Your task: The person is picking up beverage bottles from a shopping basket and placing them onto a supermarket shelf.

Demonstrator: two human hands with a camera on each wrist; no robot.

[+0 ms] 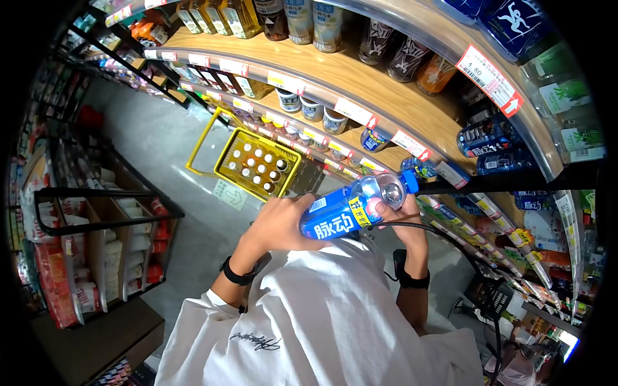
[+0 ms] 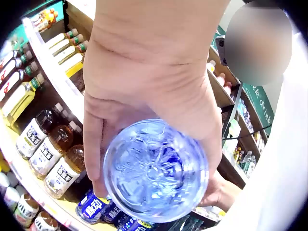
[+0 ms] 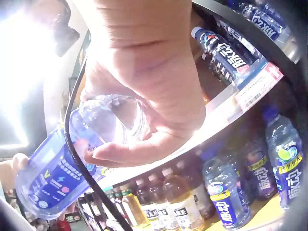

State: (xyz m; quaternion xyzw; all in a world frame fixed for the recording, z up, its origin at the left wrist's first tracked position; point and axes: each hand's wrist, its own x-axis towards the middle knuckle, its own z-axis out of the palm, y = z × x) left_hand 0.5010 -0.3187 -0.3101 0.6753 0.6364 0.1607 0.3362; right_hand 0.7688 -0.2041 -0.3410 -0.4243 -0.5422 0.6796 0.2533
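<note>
A clear bottle with a blue cap and blue label (image 1: pixel 331 222) lies tilted across the front of the chest in the head view, cap end up and to the right. The left hand (image 1: pixel 281 222) grips its base end; in the left wrist view the round clear base (image 2: pixel 155 171) faces the camera under the left hand (image 2: pixel 149 77). Around the shoulder below the cap curl the fingers of the right hand (image 1: pixel 402 219). In the right wrist view the right hand (image 3: pixel 149 82) covers the cap end, and the label side of the bottle (image 3: pixel 57 173) shows at left.
Curved wooden shelves (image 1: pixel 386 87) of drinks run along the top and right. A yellow basket (image 1: pixel 222 172) of white-capped bottles stands on the grey floor (image 1: pixel 180 193). At left is a display rack (image 1: pixel 106 251) of packets. A black cable (image 1: pixel 444 233) passes by the right hand.
</note>
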